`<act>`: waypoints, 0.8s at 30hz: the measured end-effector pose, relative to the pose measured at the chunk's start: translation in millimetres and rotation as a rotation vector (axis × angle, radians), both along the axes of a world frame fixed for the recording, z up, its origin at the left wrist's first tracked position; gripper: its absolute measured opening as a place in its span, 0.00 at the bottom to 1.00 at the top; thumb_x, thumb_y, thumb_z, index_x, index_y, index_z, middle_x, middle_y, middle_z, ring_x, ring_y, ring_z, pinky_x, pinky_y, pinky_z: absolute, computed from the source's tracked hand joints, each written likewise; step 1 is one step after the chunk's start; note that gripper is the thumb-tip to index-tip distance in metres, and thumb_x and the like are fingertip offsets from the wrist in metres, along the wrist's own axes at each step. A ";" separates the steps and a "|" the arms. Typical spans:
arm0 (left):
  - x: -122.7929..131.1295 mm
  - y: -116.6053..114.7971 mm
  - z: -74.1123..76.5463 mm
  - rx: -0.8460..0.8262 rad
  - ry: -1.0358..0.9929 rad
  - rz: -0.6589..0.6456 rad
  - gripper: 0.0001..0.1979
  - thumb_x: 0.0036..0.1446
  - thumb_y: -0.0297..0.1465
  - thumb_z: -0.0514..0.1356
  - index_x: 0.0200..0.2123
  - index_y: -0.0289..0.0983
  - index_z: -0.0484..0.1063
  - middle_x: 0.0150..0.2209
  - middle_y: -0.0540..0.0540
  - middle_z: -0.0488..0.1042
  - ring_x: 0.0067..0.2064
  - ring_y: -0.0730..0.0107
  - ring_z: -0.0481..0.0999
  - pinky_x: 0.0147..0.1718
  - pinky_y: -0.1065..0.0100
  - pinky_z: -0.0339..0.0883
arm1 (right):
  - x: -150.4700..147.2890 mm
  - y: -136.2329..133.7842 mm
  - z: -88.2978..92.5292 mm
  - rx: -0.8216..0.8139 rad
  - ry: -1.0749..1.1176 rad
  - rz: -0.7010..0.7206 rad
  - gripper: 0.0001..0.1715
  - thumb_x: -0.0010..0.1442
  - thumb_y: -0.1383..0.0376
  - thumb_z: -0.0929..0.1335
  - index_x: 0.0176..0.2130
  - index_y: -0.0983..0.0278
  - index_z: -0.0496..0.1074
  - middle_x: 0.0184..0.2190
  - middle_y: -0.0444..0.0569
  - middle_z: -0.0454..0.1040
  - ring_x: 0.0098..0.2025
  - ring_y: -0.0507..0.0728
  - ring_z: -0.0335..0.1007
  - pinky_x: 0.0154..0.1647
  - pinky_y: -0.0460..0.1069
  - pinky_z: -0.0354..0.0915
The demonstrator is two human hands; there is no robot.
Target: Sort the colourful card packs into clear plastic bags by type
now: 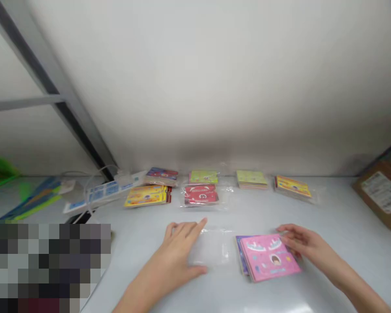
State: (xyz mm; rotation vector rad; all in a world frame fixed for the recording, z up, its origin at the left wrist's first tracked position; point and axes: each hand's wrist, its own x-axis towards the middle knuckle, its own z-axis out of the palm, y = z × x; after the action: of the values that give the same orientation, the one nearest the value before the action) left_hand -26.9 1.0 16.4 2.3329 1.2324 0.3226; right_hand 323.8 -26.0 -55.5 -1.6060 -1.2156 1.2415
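Observation:
My left hand (177, 254) lies flat, fingers spread, on a clear plastic bag (211, 248) on the white table (189, 287). To the right, my right hand (298, 243) touches the far right corner of a stack of pink printed cards (269, 257), and its thumb is hidden. A purple card (243, 252) shows beneath that stack. Along the back stand several card packs: a red one in clear plastic (201, 195), a yellow stack (146, 195), a purple one (162, 176), two green ones (203, 177) and another yellow one (293, 187).
A white power strip (104, 193) with a pale cable lies at the back left, near blue and yellow folders (32, 200) and a green object (0, 174). A labelled cardboard box (381, 195) sits at the right edge. A pixelated patch covers the lower left corner.

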 end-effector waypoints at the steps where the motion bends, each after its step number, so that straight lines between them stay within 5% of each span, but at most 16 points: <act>1: 0.8 -0.6 0.3 0.022 0.024 -0.010 0.41 0.45 0.35 0.65 0.61 0.45 0.50 0.53 0.44 0.65 0.54 0.53 0.61 0.54 0.51 0.47 | 0.1 -0.5 -0.1 0.006 0.004 -0.018 0.23 0.45 0.52 0.70 0.38 0.63 0.69 0.23 0.44 0.70 0.20 0.50 0.63 0.18 0.44 0.57; 10: 5.8 -3.0 -9.2 0.086 0.084 -0.001 0.40 0.46 0.35 0.64 0.60 0.44 0.49 0.51 0.43 0.65 0.52 0.53 0.63 0.53 0.50 0.50 | -11.1 -5.7 -1.8 -0.043 -0.006 -0.056 0.26 0.42 0.49 0.70 0.37 0.63 0.70 0.23 0.47 0.72 0.24 0.55 0.68 0.22 0.47 0.61; 18: 7.6 -6.8 -4.2 0.069 0.078 -0.020 0.48 0.40 0.46 0.66 0.61 0.44 0.47 0.53 0.40 0.65 0.52 0.49 0.63 0.52 0.47 0.51 | -9.3 -5.6 8.9 -0.059 -0.059 -0.077 0.26 0.44 0.50 0.69 0.39 0.64 0.71 0.23 0.47 0.72 0.24 0.55 0.67 0.23 0.48 0.61; 24: 7.3 -5.9 -4.7 0.127 0.036 -0.019 0.39 0.49 0.39 0.63 0.61 0.45 0.48 0.52 0.43 0.67 0.51 0.54 0.65 0.52 0.51 0.53 | -14.7 -7.1 20.5 -0.121 -0.134 0.082 0.23 0.47 0.49 0.68 0.35 0.64 0.72 0.25 0.48 0.73 0.26 0.56 0.68 0.24 0.47 0.62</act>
State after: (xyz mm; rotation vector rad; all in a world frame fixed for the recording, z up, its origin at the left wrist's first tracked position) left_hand -19.5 -4.8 11.8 2.4663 1.2387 0.3631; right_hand 309.1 -33.1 -35.0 -1.7672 -1.3229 1.2974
